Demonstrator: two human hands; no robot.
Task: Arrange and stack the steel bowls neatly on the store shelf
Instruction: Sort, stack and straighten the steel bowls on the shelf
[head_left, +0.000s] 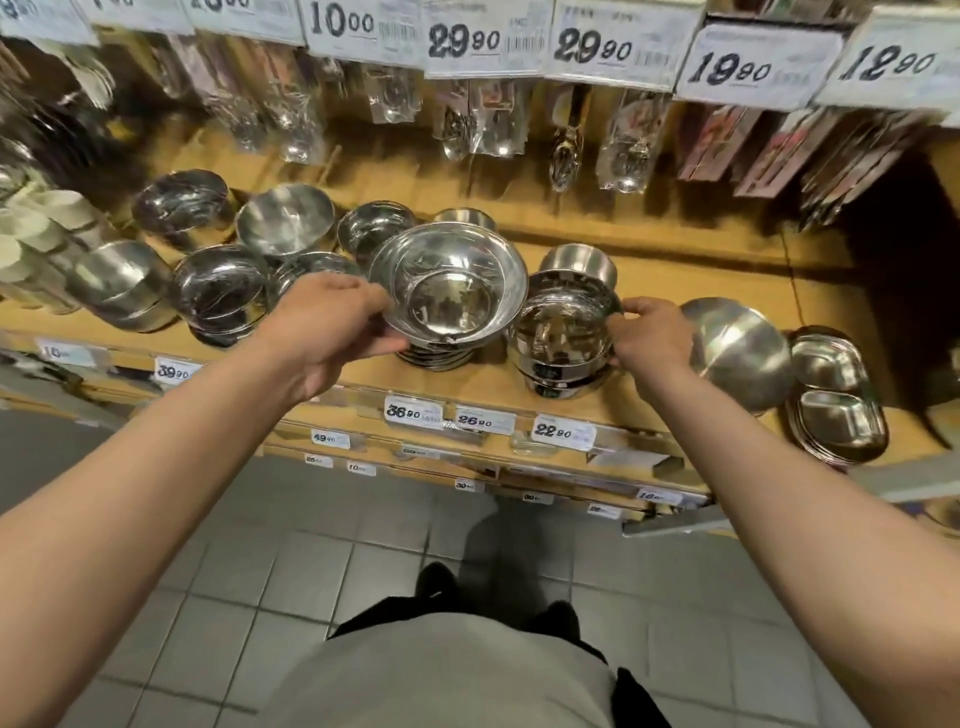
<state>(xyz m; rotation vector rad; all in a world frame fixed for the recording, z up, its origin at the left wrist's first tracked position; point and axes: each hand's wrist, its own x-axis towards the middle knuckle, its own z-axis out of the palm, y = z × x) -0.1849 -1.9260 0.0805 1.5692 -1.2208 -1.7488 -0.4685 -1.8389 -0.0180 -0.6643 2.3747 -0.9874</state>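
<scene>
A wooden store shelf (675, 291) holds several stacks of steel bowls. My left hand (332, 325) grips the left rim of a wide steel bowl (449, 288) that sits tilted on top of a short stack (434, 358) at the shelf's middle. My right hand (652, 332) holds the right side of a smaller stack of steel bowls (558, 338) just to the right of it. Behind that stack stands another small bowl (579, 262). More bowl stacks (221, 291) fill the left half of the shelf.
An upturned steel bowl (737, 353) and compartment trays (834, 400) lie at the right end. Packaged spoons and ladles (467, 124) hang above under price tags (608, 49). Pale cups (31, 234) stand far left. Price labels (413, 413) line the front edge; tiled floor below.
</scene>
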